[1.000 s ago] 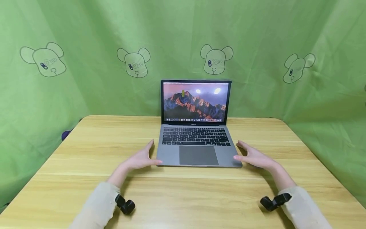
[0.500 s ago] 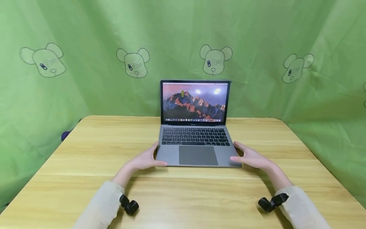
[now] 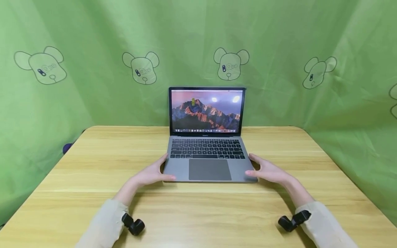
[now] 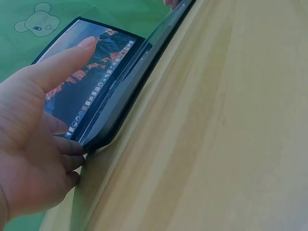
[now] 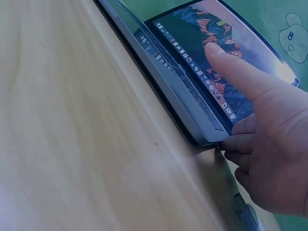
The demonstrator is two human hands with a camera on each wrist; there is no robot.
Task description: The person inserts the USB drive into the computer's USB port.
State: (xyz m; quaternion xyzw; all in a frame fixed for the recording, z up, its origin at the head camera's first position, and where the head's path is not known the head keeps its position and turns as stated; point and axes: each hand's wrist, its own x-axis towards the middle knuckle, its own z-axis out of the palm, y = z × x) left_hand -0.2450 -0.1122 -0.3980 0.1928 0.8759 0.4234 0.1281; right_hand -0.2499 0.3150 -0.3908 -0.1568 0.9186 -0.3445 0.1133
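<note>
Possibly the laptop (image 3: pixel 207 148) could slip if raised unevenly; left hand (image 3: pixel 151 174) and right hand (image 3: pixel 270 171) touch its left and right sides, unclamped.

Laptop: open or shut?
Open. In the head view the laptop has its screen standing up behind the keyboard, with keyboard and touchpad both uncovered.

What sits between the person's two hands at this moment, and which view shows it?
The front part of the laptop, with its touchpad, lies between the left hand and right hand; the head view shows this.
</note>
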